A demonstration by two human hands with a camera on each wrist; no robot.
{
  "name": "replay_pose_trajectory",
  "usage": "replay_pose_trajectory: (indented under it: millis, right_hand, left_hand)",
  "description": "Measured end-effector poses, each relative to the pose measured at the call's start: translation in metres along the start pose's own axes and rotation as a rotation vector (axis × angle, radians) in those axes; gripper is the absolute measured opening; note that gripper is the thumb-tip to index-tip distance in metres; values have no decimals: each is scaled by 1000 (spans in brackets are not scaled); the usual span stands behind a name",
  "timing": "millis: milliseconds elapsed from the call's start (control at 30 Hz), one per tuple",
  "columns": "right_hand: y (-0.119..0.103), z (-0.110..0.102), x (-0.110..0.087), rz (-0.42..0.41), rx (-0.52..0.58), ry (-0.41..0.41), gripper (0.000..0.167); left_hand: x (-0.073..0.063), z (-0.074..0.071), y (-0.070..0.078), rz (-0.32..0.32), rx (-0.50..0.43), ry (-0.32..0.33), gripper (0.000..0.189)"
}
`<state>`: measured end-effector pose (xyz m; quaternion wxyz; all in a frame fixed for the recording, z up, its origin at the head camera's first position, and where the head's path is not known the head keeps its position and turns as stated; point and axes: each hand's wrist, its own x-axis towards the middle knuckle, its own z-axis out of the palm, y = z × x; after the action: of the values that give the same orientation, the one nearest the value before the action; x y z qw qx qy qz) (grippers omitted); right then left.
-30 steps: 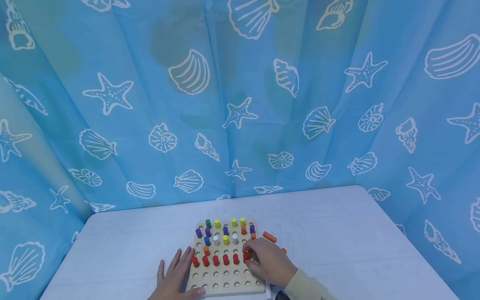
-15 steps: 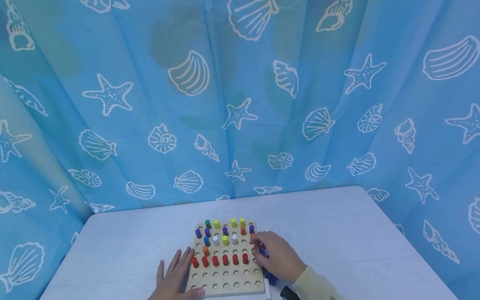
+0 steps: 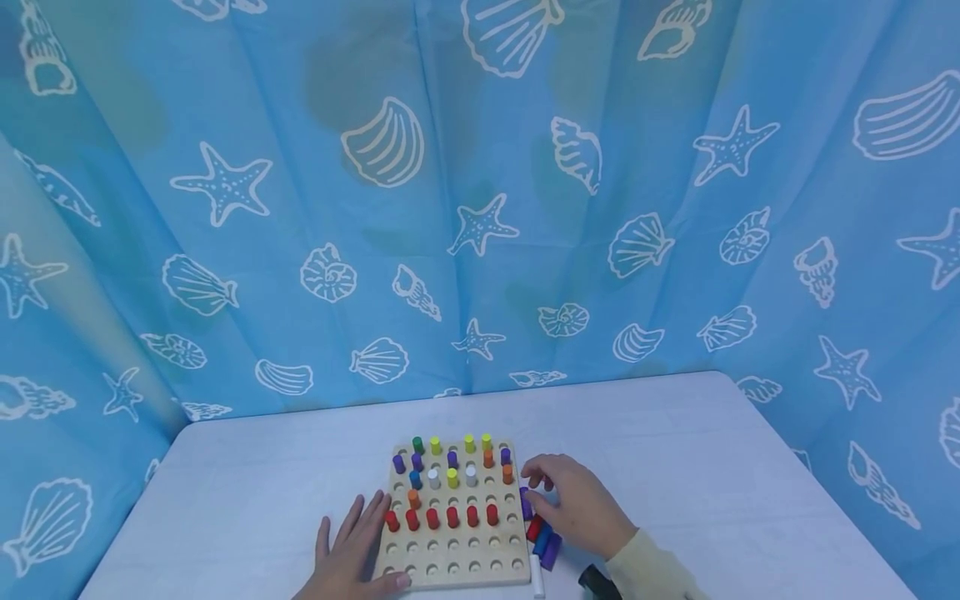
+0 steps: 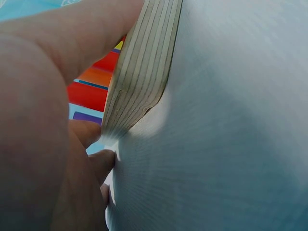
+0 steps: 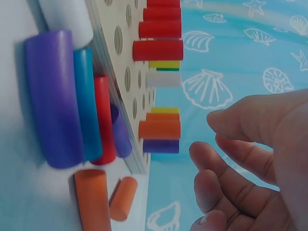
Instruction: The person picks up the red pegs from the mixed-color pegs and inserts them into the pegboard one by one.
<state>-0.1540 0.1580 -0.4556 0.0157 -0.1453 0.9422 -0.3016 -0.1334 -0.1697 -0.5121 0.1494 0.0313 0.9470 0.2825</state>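
Note:
A wooden pegboard (image 3: 443,558) lies on the table, with a row of red pegs (image 3: 452,517) standing across it. Farther back stand yellow, purple, white, blue, green and orange pegs (image 3: 507,474). My left hand (image 3: 348,550) lies with spread fingers along the board's left edge, its thumb on the front left corner. Just off the board's right edge hovers my right hand (image 3: 577,504), fingers loosely bent and nothing between them. Below it, loose purple (image 5: 54,98), blue (image 5: 89,106) and red pegs (image 5: 103,120) lie beside the board, near two orange ones (image 5: 93,199).
A loose white peg (image 3: 537,575) lies against the board's front right corner. Close to the right sleeve (image 3: 652,573) is a dark cylindrical thing (image 3: 597,581). Behind the white-covered table (image 3: 660,442) hangs a blue shell-print curtain (image 3: 480,275).
My right hand has let go of the red peg at the row's right end and moved right, off the board, uncovering the loose pegs. The left hand stays in place.

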Motion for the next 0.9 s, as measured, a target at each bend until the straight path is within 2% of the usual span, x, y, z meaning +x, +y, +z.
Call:
replay_pose_trajectory:
  millis: [333, 600, 900]
  right_hand:
    - [6, -3, -2, 56, 7, 16, 26]
    - [5, -3, -5, 101, 2, -10, 26]
    - [9, 1, -6, 70, -16, -20, 24]
  left_hand:
    - [-1, -2, 1, 19, 4, 8, 120]
    - [0, -1, -1, 28, 14, 3, 119]
    - [-1, -2, 2, 20, 7, 7, 120]
